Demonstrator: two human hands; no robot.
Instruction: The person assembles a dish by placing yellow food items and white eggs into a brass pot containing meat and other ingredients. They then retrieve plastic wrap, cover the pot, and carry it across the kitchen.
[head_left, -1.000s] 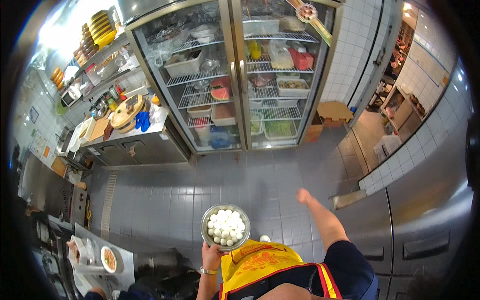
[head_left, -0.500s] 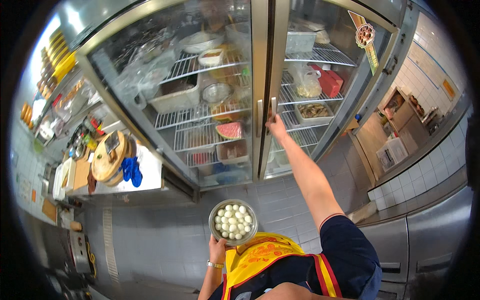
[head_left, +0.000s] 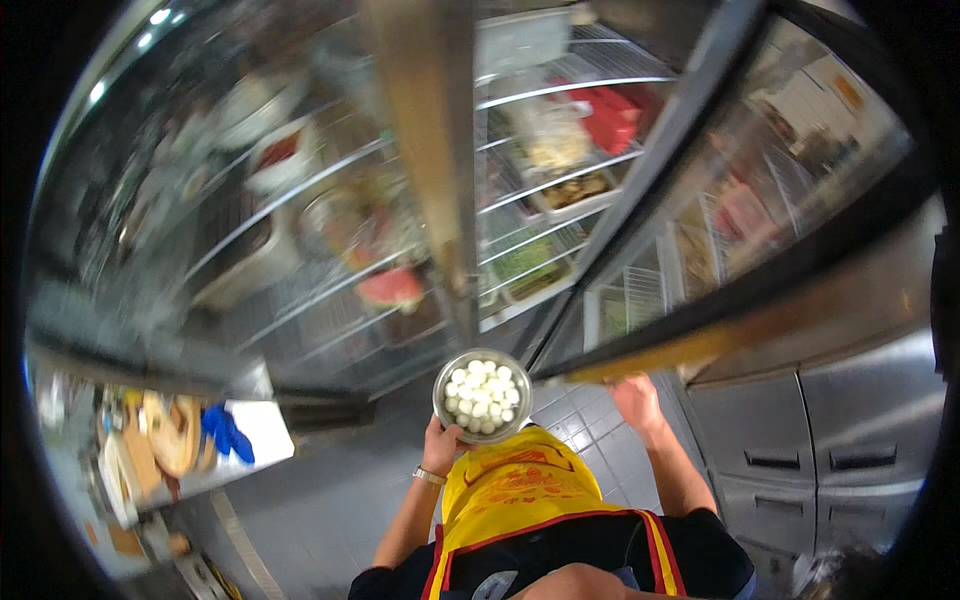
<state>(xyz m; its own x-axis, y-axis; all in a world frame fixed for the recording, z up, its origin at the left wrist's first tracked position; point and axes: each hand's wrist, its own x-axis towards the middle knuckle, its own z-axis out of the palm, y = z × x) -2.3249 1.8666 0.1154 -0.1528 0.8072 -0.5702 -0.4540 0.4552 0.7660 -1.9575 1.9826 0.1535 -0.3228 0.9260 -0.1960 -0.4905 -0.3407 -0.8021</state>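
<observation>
A round metal bowl full of white, peeled-looking eggs is held level at my front by my left hand, whose fingers go under it and thumb lies at the rim. To the right, my right hand is at the outer edge of the swung-out glass refrigerator door. Its fingers curl in at the door's edge and are partly hidden and blurred. Ahead, the right side of the refrigerator stands open, its wire shelves exposed.
Inside the opened side are a red box, a bagged pale food and a tray of greens. The left glass door is closed, with a watermelon piece behind it. A worktop with a blue cloth stands left; steel cabinets stand right.
My right hand has pulled the right refrigerator door outward and come back toward my right side. The bowl in my left hand is now nearer the open compartment.
</observation>
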